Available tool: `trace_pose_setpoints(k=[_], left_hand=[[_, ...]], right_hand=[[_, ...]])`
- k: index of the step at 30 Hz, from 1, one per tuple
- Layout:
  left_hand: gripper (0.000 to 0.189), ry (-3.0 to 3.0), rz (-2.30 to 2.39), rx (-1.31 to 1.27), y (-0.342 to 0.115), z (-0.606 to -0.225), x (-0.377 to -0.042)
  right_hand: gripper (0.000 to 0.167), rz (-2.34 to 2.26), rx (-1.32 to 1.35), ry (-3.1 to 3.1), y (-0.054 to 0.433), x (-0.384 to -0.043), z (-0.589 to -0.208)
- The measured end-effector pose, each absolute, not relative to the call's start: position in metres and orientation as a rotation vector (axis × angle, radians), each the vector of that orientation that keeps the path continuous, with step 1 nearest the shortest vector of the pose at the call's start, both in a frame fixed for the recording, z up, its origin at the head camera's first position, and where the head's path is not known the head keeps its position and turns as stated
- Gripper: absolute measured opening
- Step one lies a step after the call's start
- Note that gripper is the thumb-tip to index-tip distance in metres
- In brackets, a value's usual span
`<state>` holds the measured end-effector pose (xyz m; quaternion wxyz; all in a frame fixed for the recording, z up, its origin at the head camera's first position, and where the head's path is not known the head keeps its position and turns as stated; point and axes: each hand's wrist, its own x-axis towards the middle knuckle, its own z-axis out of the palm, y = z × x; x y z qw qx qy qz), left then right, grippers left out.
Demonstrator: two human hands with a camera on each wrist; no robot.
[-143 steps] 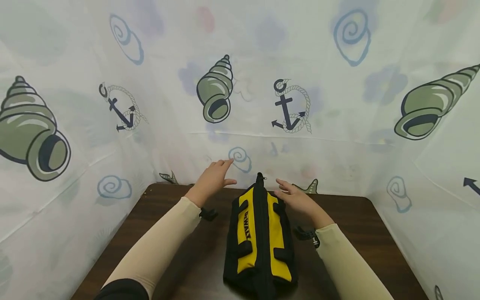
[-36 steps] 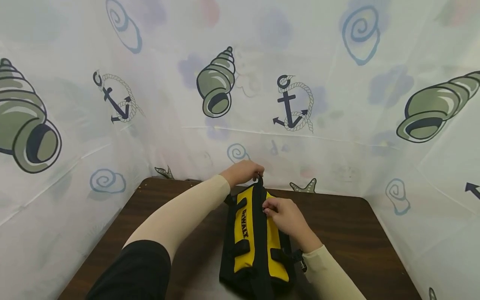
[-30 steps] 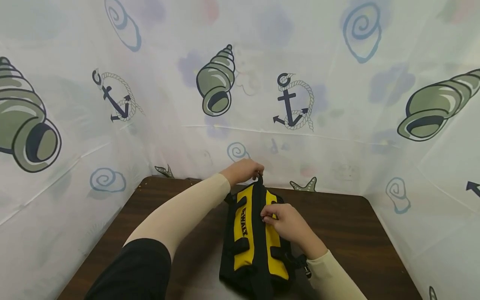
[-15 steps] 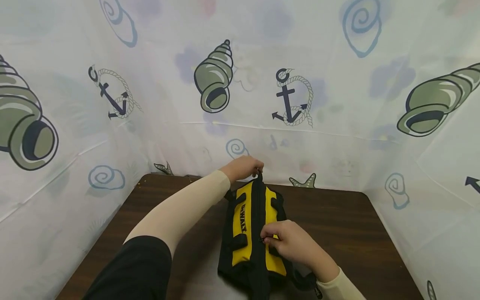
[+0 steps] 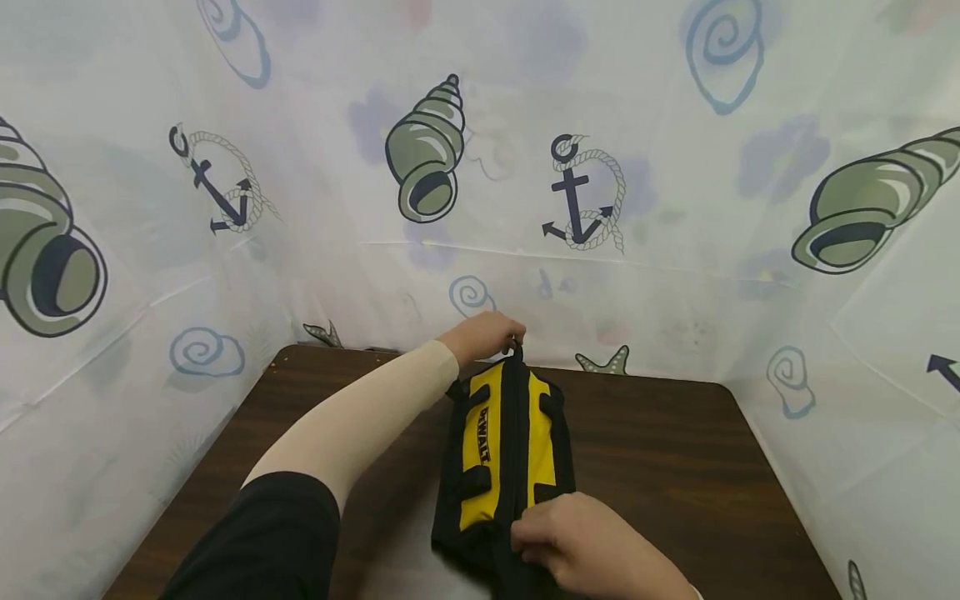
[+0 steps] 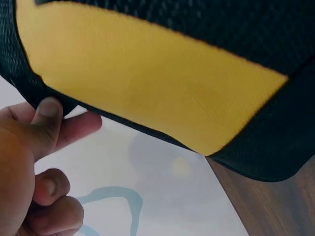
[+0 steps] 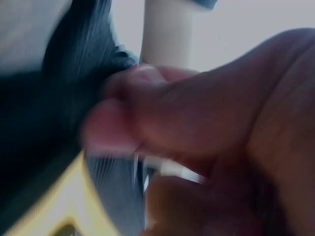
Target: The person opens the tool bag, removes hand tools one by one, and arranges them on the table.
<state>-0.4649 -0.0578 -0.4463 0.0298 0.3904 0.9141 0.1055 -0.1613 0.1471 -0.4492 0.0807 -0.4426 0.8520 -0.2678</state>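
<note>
Before a shell-print curtain, pinched with the left hand the far tab of the bag on the table, and with the right hand, at the near end, seemingly the hidden zip pull, risking a skid from any slackened tab grip.

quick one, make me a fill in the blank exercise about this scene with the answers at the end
The bag on the table is black and ____.
The lettering on its side reads ____.
Seen from the head camera, the left hand pinches the bag at its ____ (near or far) end.
In the same view, the right hand is at the ____ (near or far) end.

Missing words: yellow; DeWALT; far; near
</note>
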Motion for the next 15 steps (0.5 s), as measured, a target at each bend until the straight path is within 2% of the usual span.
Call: trace_pose_setpoints(k=[9, 15], left_hand=[[0.023, 2.779, 0.389, 1.152, -0.058, -0.439, -0.461], [0.018, 2.821, 0.313, 1.141, -0.055, -0.442, -0.460]], right_hand=[[0.018, -0.585, -1.434, 2.421, 0.131, -0.136, -0.437], [0.013, -0.622, -1.313, 2.326, 0.133, -0.136, -0.437]])
